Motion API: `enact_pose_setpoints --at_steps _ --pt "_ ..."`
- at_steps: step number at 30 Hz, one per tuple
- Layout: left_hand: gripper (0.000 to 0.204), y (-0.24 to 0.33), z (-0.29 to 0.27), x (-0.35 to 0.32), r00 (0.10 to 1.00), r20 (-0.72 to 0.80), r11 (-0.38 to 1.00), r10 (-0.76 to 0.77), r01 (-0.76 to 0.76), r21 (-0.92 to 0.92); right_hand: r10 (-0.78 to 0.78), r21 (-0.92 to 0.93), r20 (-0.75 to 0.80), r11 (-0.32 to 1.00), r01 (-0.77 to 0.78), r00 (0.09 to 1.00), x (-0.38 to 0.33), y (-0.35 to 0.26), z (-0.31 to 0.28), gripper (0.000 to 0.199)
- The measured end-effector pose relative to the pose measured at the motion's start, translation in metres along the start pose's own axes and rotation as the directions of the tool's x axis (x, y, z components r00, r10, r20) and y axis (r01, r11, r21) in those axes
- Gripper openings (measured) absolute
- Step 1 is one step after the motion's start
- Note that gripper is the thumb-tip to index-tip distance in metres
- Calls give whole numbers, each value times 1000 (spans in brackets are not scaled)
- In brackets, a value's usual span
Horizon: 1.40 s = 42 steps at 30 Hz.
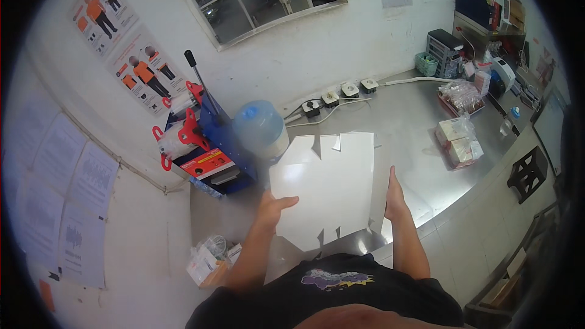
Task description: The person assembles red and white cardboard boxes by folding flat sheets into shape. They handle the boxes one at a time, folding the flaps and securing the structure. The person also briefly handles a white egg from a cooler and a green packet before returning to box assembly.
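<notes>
A flat white cardboard sheet (329,189), with cut slots along its far and near edges, is held over the metal table in front of me. My left hand (272,209) grips its left edge, thumb on top and the other fingers hidden underneath. At the right side, my right hand (395,196) is upright with its fingers stretched out, a small gap from the sheet's right edge. Nothing shows in that hand.
A blue and red machine (210,155) with a long lever stands at the left, beside a large blue-tinted water bottle (259,125). Power sockets (331,99) line the wall. Wrapped packs (458,142) lie on the steel table (402,128). A dark stool (528,173) stands at right.
</notes>
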<state>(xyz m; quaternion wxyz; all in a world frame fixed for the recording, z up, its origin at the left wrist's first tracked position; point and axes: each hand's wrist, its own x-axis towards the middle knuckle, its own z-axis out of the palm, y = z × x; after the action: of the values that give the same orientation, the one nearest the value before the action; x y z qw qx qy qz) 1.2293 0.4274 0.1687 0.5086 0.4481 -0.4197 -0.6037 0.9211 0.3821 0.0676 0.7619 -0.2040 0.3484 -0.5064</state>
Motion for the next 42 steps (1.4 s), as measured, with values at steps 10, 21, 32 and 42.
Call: enact_pose_setpoints --at_steps 10,21,32,42 --pt "42 3 29 -15 961 276 997 -31 10 75 -47 10 -115 999 48 992 15 28 11 70" --pt "42 -11 54 -5 867 485 990 -114 61 124 -110 112 -48 987 115 993 36 72 30 71" --pt "44 -27 -18 18 992 -114 989 -49 64 131 -322 -524 24 802 286 946 -7 18 14 44" --pt "79 -54 -21 16 994 5 975 113 -112 193 -153 -488 39 859 153 987 -52 -16 60 36"
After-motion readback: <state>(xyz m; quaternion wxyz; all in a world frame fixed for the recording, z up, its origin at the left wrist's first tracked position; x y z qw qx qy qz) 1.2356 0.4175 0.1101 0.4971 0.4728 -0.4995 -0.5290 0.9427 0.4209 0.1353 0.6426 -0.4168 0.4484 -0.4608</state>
